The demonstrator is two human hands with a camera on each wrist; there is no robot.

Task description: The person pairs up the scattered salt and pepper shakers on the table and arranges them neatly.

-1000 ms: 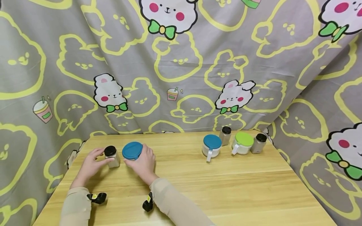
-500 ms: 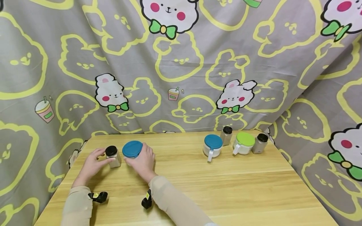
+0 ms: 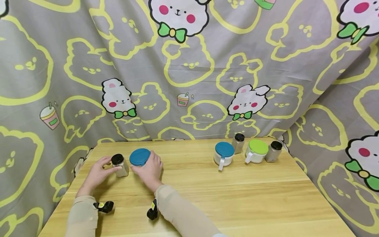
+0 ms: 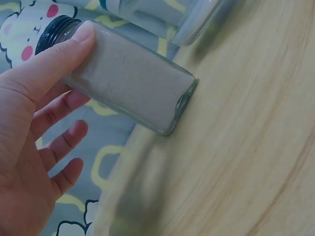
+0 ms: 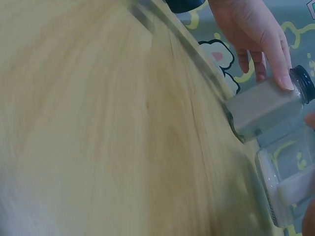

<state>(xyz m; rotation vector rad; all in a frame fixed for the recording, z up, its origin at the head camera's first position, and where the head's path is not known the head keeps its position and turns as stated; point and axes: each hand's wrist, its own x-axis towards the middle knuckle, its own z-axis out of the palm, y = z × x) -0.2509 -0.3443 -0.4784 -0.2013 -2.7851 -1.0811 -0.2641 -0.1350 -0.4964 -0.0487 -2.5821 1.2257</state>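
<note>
At the left of the table, my left hand pinches a small square glass jar with a black screw lid. The left wrist view shows the thumb across the upper side of this jar, which holds a greyish powder and stands on the wood. Just right of it is a clear glass container with a blue lid. My right hand grips that container from its right side. In the right wrist view, the glass body stands close beside the black-lidded jar, and only bits of my right fingers show at the edge.
At the table's back right stand a blue-lidded container and a green-lidded container, each with a handle. Two black-lidded jars, a rear jar and a right-hand jar, stand by them. A patterned curtain hangs behind the table.
The head view has shifted slightly, so everything appears a little further right. Both hands keep their hold on the same containers, which stay in place.
</note>
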